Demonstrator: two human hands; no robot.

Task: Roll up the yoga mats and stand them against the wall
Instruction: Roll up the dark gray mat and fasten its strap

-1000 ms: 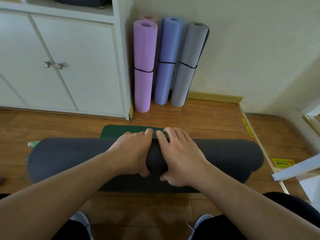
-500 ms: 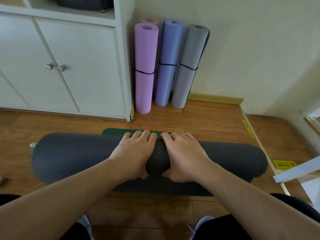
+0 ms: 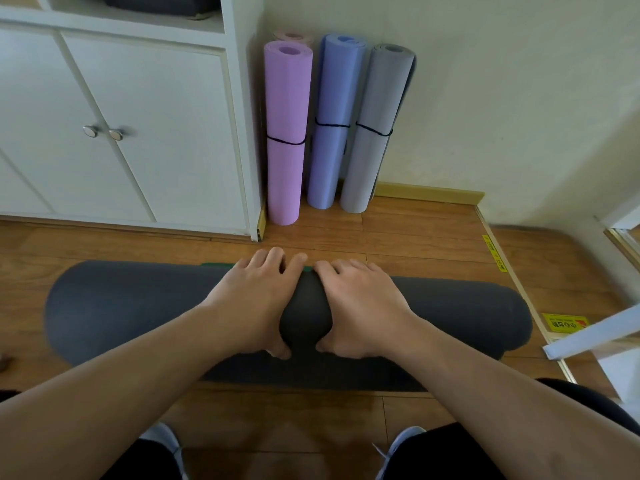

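A thick dark grey yoga mat (image 3: 138, 306) lies rolled across the wooden floor in front of me. My left hand (image 3: 252, 306) and my right hand (image 3: 363, 306) sit side by side on its middle, fingers curved over the top and thumbs hooked round the near side. Only a thin green sliver (image 3: 214, 265) shows past the roll's far edge. Against the wall (image 3: 502, 98) stand rolled mats with black bands: a purple mat (image 3: 285, 133), a blue mat (image 3: 334, 123) and a light grey mat (image 3: 374, 133). A pink mat (image 3: 294, 36) peeks out behind them.
A white cabinet (image 3: 138, 133) with two knobbed doors stands at the left, next to the standing mats. A white bar (image 3: 595, 334) juts in at the right, by a yellow floor sticker (image 3: 564, 322). My knees and shoes are at the bottom.
The dark grey roll has moved forward toward the wall with both hands on it. It now covers nearly all of the green piece that showed beyond it.
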